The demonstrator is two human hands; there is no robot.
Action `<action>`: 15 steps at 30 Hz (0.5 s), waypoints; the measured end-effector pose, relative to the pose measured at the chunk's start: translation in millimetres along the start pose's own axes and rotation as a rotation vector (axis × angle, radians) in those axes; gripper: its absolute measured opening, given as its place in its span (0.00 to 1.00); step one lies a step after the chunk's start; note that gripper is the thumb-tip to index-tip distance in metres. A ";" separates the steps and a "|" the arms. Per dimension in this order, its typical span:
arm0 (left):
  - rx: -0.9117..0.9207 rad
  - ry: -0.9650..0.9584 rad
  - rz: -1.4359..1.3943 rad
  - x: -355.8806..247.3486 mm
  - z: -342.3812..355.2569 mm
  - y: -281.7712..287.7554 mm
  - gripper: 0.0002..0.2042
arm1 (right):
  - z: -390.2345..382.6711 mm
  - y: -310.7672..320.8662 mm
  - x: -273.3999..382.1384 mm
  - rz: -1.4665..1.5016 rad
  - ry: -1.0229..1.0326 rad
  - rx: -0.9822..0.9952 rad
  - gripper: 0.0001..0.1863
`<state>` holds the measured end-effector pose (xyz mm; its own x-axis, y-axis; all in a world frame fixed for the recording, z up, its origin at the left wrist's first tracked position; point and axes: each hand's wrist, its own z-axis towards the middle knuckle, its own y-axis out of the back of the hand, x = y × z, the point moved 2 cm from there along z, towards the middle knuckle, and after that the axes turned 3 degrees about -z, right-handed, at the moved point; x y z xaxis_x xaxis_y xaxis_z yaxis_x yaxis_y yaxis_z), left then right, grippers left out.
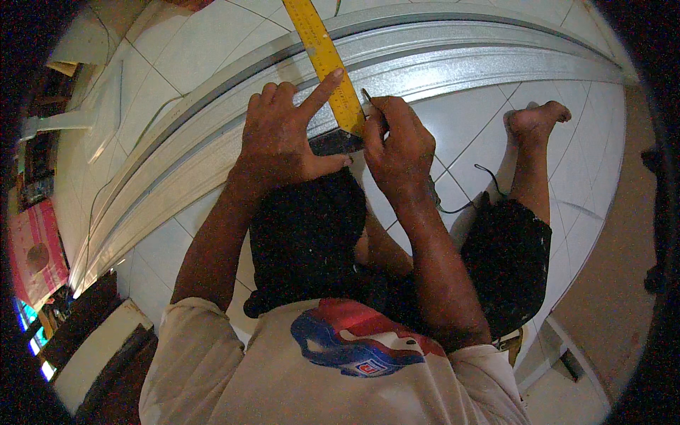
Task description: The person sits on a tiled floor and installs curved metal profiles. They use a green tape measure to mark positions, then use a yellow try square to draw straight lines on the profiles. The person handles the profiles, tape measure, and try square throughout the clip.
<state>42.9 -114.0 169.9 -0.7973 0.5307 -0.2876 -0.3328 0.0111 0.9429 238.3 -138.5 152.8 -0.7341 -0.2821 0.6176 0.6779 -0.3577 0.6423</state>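
Note:
A yellow-bladed try square lies across long silvery metal channels, its dark stock at the near edge. My left hand steadies it, index finger stretched onto the blade and thumb against the stock. The other left fingers rest over the channels. Beside the blade's right edge, my right hand is closed in a pinch around a slim dark stick, pencil-like, whose kind I cannot make out for sure. Most of that stick is hidden by the fingers.
The channels curve across white floor tiles. My bare foot is to the right, near a thin dark cord. At the left are a pink patterned cloth and a pale-topped piece. A brown surface borders the right.

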 end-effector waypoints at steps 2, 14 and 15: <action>-0.049 -0.017 -0.014 0.4 0.7 -0.3 0.59 | 9.2 -3.5 1.0 -0.010 0.005 0.028 0.09; 0.006 0.004 -0.009 5.0 4.5 -6.1 0.58 | 32.1 -12.5 7.6 -0.131 0.056 0.194 0.07; -0.003 0.001 -0.008 5.8 4.8 -7.0 0.58 | 29.4 -10.9 7.9 -0.165 0.058 0.234 0.07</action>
<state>42.9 -106.9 162.4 -0.7950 0.5301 -0.2949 -0.3405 0.0124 0.9402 226.3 -110.7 164.0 -0.8317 -0.2904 0.4732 0.5347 -0.1895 0.8235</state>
